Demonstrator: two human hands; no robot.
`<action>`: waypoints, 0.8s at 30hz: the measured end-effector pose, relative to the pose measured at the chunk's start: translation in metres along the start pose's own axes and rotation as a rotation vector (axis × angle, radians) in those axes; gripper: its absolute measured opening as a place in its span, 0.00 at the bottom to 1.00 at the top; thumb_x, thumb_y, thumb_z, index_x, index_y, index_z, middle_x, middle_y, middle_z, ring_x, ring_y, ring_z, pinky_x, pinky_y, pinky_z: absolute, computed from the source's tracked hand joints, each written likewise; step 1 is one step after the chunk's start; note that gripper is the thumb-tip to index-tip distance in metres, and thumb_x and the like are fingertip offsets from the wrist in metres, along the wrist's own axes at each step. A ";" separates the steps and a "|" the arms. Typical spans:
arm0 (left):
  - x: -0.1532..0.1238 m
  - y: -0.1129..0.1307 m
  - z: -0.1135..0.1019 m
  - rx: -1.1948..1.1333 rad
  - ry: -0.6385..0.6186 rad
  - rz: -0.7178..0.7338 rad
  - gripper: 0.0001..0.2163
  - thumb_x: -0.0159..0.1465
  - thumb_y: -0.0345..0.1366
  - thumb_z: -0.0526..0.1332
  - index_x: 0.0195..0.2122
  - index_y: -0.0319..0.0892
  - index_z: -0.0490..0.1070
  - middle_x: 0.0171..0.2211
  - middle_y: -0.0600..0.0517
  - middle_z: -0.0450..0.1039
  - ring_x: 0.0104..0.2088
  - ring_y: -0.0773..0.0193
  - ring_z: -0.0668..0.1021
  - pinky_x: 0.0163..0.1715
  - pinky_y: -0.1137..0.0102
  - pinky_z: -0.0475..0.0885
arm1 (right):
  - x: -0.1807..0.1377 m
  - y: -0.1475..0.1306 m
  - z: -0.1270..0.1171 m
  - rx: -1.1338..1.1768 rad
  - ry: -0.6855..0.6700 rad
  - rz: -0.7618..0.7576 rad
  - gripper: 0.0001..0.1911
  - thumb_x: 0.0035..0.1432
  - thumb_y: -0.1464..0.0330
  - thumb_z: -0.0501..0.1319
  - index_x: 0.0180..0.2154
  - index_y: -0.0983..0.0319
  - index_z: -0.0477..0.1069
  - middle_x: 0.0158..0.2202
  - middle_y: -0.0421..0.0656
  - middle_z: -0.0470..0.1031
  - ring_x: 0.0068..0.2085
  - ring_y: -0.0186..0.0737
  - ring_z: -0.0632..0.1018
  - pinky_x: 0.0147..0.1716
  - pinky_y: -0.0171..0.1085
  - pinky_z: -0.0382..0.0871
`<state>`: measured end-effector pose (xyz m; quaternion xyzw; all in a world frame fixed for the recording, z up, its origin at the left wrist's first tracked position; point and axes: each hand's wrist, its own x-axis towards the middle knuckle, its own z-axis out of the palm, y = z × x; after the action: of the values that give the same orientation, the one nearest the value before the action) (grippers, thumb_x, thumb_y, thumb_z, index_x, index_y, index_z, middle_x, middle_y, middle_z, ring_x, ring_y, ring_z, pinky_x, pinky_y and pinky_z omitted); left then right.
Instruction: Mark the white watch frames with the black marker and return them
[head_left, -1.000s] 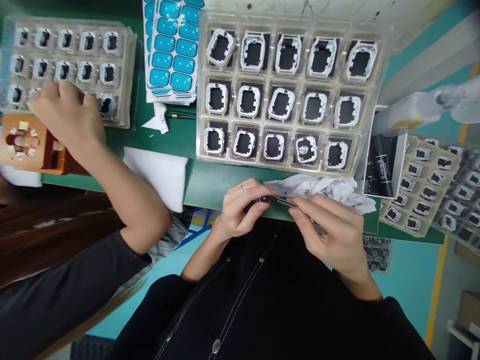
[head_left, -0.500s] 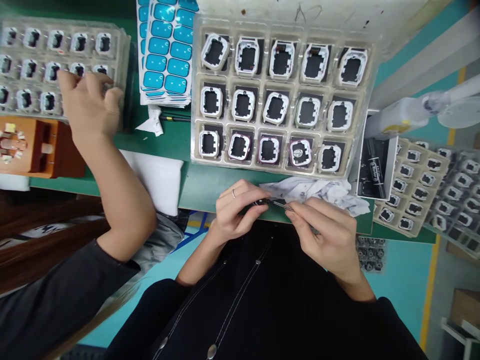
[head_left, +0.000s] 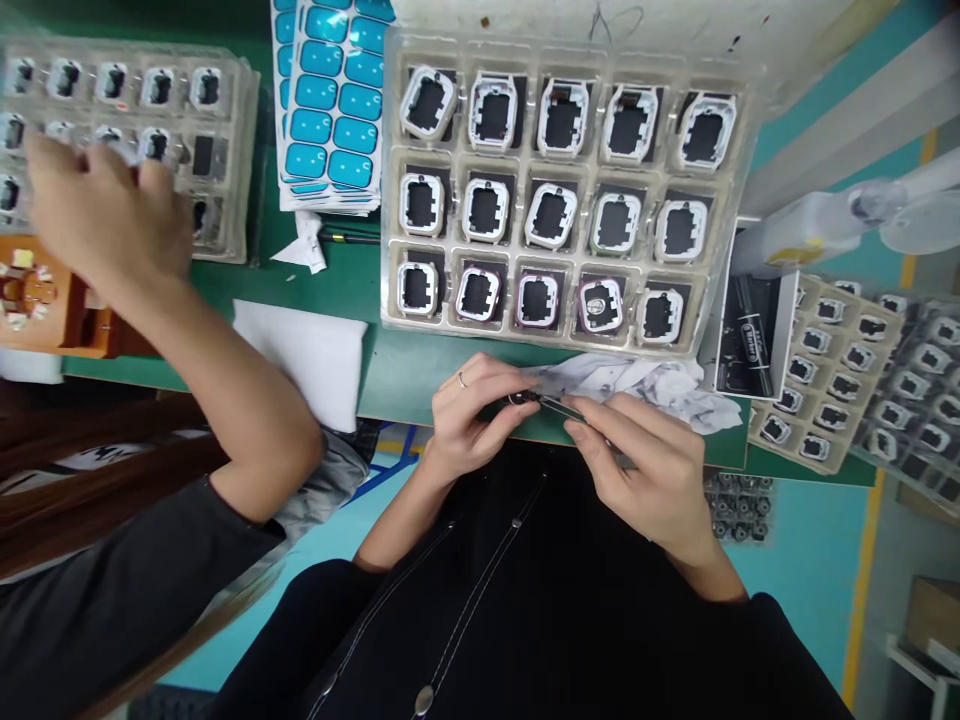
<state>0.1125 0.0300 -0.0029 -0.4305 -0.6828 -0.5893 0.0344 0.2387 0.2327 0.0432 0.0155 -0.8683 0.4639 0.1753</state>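
Note:
Just over the table's front edge, my left hand (head_left: 480, 410) pinches a small dark part (head_left: 523, 397) between thumb and fingers; most of it is hidden, so its kind does not show. My right hand (head_left: 649, 460) is closed on thin metal tweezers (head_left: 562, 407). Their tips point left and reach the dark part. Behind my hands lies a crumpled white cloth (head_left: 645, 385). Beyond it stands a clear plastic tray (head_left: 525, 335) with rows of white watch-case-like frames (head_left: 553, 216), each in its own compartment.
A co-worker's hand (head_left: 112, 210) is over another parts tray (head_left: 244, 150) at the left, near an orange fixture (head_left: 97, 330). Blue sticker sheets (head_left: 330, 100) lie behind. At right are a box of markers (head_left: 750, 340), a clear bottle (head_left: 795, 235) and more trays (head_left: 832, 390).
The tweezers in my right hand have tilted and their legs now show apart; my left hand barely moved. The co-worker's hand has shifted left over its tray, uncovering compartments at the right.

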 end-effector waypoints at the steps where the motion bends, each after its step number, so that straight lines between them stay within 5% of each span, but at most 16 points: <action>1: 0.000 -0.001 0.000 0.004 0.002 0.004 0.16 0.72 0.23 0.74 0.59 0.33 0.80 0.46 0.42 0.83 0.45 0.58 0.83 0.47 0.63 0.79 | 0.000 0.000 0.000 0.006 -0.001 0.002 0.14 0.74 0.79 0.72 0.57 0.66 0.80 0.40 0.42 0.79 0.37 0.31 0.76 0.38 0.37 0.72; 13: 0.001 -0.004 0.004 0.066 0.036 0.034 0.13 0.75 0.29 0.74 0.59 0.38 0.80 0.45 0.46 0.85 0.44 0.60 0.84 0.46 0.63 0.80 | 0.000 0.000 0.000 0.071 -0.014 0.022 0.13 0.74 0.80 0.71 0.57 0.67 0.80 0.41 0.42 0.78 0.38 0.30 0.75 0.38 0.36 0.71; 24: 0.002 0.003 0.009 0.033 0.072 0.019 0.17 0.68 0.22 0.78 0.56 0.31 0.80 0.44 0.43 0.84 0.45 0.60 0.85 0.47 0.65 0.81 | -0.001 0.001 0.005 -0.073 0.015 -0.045 0.09 0.74 0.82 0.71 0.52 0.69 0.78 0.37 0.43 0.74 0.37 0.33 0.74 0.37 0.38 0.70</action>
<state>0.1168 0.0381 -0.0025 -0.4150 -0.6864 -0.5929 0.0716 0.2382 0.2291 0.0398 0.0250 -0.8828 0.4278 0.1925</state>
